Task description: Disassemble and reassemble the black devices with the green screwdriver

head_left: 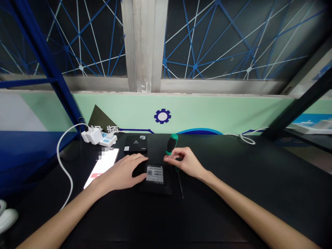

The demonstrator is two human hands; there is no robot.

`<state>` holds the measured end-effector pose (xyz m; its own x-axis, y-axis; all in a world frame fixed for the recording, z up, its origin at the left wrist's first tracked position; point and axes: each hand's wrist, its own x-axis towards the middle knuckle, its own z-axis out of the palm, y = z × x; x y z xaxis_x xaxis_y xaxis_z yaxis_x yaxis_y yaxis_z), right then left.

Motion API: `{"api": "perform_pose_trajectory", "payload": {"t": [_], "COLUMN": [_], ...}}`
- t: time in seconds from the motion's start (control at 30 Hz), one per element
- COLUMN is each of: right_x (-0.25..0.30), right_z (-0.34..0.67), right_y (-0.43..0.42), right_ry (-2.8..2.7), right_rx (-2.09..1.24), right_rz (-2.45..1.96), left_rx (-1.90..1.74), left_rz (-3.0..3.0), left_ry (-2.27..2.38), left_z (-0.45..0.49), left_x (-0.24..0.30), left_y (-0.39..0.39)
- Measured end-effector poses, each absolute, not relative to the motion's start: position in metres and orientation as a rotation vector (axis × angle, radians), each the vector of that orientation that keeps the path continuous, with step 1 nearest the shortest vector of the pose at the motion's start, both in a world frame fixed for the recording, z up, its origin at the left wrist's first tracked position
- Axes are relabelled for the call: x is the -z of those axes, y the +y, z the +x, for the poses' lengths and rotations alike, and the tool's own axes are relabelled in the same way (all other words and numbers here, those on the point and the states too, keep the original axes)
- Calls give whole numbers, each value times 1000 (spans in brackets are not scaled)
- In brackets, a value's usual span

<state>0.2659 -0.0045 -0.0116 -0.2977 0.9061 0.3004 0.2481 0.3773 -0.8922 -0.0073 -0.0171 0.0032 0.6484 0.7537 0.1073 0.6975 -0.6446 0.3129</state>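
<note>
A black box-shaped device [155, 188] lies on the table with a white printed label facing up. My left hand [127, 173] rests at its left side, fingers stretched and thumb apart, touching its edge. Over the far right corner of the device, a screwdriver with a thick green and black handle [172, 143] stands nearly upright, leaning slightly right. My right hand [185, 160] pinches just below that handle; the fingers hide the shaft and tip. A second, thin screwdriver [181, 185] with a green end lies beneath my right hand, its shaft pointing towards me.
Behind the device lies another flat black box [135, 143]. At the left are a phone [103, 164] with a lit screen, a white power strip [107, 139] with plugs, and a white cable [63, 166]. A thin white cord [247, 140] runs along the back edge.
</note>
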Motion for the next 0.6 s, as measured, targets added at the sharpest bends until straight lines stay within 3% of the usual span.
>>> {"api": "perform_pose_trajectory", "payload": {"t": [0.6], "right_x": [16], "right_z": [265], "right_y": [-6], "right_ry": [-1824], "right_rx": [-872], "right_rz": [-949], "left_rx": [-347], "left_rz": [2648], "left_ry": [1167], "left_z": [-7], "left_x": [-3], "left_y": [-17]}}
